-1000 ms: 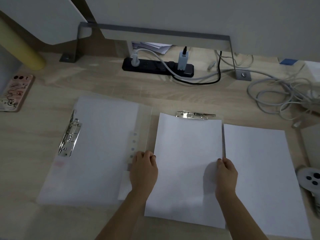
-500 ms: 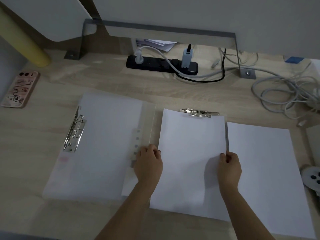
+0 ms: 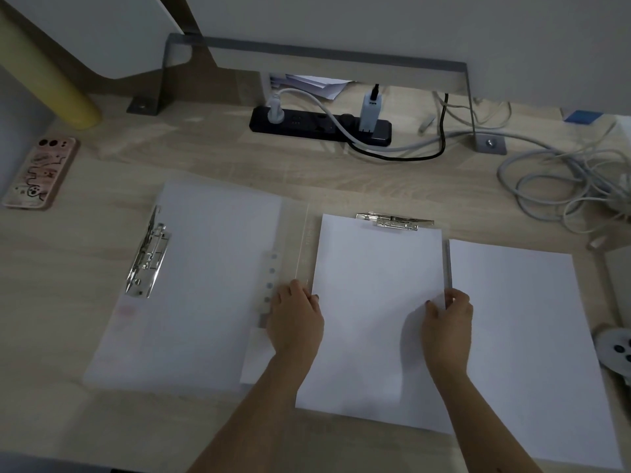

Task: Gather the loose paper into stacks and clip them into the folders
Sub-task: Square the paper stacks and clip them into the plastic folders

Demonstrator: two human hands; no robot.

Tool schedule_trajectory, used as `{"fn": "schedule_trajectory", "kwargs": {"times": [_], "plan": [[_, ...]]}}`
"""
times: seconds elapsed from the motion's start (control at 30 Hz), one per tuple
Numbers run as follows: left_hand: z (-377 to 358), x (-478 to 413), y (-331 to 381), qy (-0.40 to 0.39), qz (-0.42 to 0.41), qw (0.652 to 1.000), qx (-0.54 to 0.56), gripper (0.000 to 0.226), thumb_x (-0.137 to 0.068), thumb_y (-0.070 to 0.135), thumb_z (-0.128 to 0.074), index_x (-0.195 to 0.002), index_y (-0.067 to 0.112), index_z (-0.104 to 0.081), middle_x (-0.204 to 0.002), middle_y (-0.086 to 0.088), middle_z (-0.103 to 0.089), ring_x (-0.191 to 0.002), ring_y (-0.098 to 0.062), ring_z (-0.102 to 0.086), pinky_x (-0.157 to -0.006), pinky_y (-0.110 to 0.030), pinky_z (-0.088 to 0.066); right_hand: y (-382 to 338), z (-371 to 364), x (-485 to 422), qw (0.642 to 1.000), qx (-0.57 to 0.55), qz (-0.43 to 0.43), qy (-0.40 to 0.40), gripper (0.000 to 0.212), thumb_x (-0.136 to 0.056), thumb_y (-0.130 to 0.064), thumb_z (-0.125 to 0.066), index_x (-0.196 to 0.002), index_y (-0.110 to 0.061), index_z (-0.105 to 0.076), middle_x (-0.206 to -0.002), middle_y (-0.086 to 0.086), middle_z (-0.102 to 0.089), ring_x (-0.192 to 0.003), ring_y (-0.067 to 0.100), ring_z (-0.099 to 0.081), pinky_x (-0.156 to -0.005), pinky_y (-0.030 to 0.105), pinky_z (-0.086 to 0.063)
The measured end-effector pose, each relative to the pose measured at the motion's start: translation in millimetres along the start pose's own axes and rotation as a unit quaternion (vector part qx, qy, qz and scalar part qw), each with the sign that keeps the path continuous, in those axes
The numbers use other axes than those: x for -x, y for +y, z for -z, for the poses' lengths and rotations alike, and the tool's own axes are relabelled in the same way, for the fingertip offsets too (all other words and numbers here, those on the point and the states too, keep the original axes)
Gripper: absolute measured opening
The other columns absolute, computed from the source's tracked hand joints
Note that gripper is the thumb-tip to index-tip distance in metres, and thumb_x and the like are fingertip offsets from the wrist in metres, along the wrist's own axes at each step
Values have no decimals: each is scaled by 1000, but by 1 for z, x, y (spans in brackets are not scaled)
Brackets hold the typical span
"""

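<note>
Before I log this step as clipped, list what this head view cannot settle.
Head view, all four:
1. Sheet count in the paper stack: edges too thin from above.
2. Grip of the left hand: fingertips hidden behind its own knuckles.
3. Whether the metal clip bites the stack's top edge: too small, dim.
4. The white device: cut off by the right frame edge.

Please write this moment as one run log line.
paper stack: held at both sides | left hand: grips left edge | right hand: grips right edge
</note>
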State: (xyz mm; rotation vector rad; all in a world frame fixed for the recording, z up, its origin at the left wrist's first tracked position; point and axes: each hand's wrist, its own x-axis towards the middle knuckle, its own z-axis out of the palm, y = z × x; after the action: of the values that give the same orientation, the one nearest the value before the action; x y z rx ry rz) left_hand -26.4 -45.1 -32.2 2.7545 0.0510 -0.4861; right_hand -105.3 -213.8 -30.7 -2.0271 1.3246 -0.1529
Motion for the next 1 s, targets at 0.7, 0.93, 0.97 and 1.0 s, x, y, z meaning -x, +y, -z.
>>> {"fn": "schedule_trajectory", "kwargs": {"times": [0.7, 0.93, 0.97, 1.0], "plan": [[-48, -2, -9, 13, -278, 956, -93, 71, -95, 54, -16, -148, 7, -13, -157, -13, -10, -146, -24, -8, -116, -38, -7, -48, 6, -63, 993, -60, 33, -95, 38, -89, -7, -49, -127, -9, -51, -108, 10, -60, -100, 25, -56, -89, 31, -42], [-48, -1, -11, 16, -293, 954, -61, 69, -94, 49, -29, -147, 5, -20, -157, -13, -13, -146, -23, -10, -118, -35, -12, -81, -1, -91, 933, -324, -88, -132, 38, -83, 1, -52, -121, -1, -54, -83, 1, -52, -77, 11, -49, -82, 21, -41], [-48, -1, -11, 16, -293, 954, -56, 69, -94, 49, -30, -147, 6, -20, -157, -12, -12, -146, -23, -10, -118, -35, -11, -84, -2, -89, 941, -307, -59, -129, 38, -86, 1, -49, -124, -5, -54, -91, 1, -56, -83, 10, -52, -87, 21, -41], [-47, -1, -11, 18, -292, 955, -50, 69, -94, 49, -32, -147, 6, -20, -157, -11, -13, -146, -22, -10, -118, -34, -12, -88, -2, -87, 947, -292, -25, -131, 37, -88, 1, -49, -124, -8, -56, -97, 0, -58, -87, 8, -53, -88, 20, -41]]}}
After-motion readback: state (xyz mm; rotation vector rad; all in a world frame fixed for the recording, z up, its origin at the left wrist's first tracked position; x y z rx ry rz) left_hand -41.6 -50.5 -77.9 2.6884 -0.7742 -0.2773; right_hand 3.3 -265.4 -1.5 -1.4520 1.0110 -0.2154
